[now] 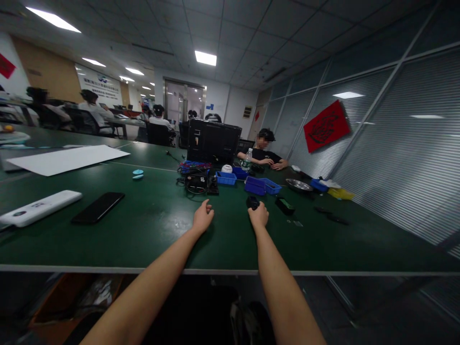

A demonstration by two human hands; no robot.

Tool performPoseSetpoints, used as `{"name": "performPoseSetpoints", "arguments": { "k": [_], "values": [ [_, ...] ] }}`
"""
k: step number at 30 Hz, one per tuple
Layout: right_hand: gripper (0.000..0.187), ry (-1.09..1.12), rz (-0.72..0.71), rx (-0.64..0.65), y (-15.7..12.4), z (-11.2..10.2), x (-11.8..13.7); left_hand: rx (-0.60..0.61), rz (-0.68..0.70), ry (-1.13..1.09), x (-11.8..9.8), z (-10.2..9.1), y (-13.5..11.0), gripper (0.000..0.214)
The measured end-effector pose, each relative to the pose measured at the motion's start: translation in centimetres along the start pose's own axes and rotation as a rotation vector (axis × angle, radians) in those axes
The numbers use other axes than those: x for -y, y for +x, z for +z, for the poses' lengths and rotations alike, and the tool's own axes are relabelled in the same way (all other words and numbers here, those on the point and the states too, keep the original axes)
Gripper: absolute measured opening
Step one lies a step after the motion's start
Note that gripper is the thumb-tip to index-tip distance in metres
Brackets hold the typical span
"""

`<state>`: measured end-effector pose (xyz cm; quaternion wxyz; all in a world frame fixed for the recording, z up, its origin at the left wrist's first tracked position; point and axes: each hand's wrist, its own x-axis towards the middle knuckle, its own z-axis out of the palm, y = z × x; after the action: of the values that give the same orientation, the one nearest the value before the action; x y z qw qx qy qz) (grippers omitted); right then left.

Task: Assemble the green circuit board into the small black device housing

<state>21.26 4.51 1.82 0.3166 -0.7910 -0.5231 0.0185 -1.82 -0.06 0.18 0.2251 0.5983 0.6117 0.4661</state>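
While our right hand (258, 214) has its fingers closed round the black device (253, 202) at the desk (143, 244), our left hand (203, 218) rests half-curled, seemingly empty. We judge the grasp done, release not yet; whether the device is lifted, we cannot tell. The box (285, 206) lies untouched nearby.

Your right hand (258, 215) holds a small, black, blocky object (252, 202), with a faint bluish tint on its upper side; it sticks out beyond your grip, on the far side and slightly to the left, while your hand covers its near right part, and its finer details are too small to tell
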Motion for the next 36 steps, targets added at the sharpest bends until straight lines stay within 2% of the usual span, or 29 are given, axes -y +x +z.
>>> {"name": "performPoseSetpoints", "arguments": {
  "k": [9,18,26,28,30,33,34,36],
  "values": [
    [0.052,-0.058,0.084,-0.030,0.4,-0.2,-0.4,-0.015,-0.006,-0.035,-0.3,-0.3,-0.1,0.048],
    [0.058,-0.008,0.079,-0.004,0.4,-0.3,-0.7,0.008,-0.009,-0.012,-0.4,-0.4,-0.1,0.046],
    [0.052,0.037,0.104,0.026,0.3,-0.6,-0.5,0.026,-0.007,-0.002,-0.6,-0.5,-0.1,0.043],
    [0.051,0.070,0.109,-0.006,0.0,-1.0,-0.3,0.024,-0.005,0.000,-0.5,-0.5,0.0,0.042],
    [0.052,0.113,0.068,-0.112,-0.5,-1.7,0.1,0.024,-0.001,-0.002,-0.4,-0.4,0.0,0.041],
    [0.052,0.184,-0.068,-0.279,-1.2,-2.5,0.9,0.033,0.005,0.003,-0.3,-0.4,0.0,0.040],
    [0.052,0.221,-0.110,-0.284,-1.4,-2.5,1.2,0.036,0.005,0.007,-0.3,-0.4,0.0,0.040],
    [0.051,0.321,-0.166,-0.166,-1.7,-2.1,1.7,0.038,0.003,0.018,-0.4,-0.4,0.0,0.039]
  ]
}}
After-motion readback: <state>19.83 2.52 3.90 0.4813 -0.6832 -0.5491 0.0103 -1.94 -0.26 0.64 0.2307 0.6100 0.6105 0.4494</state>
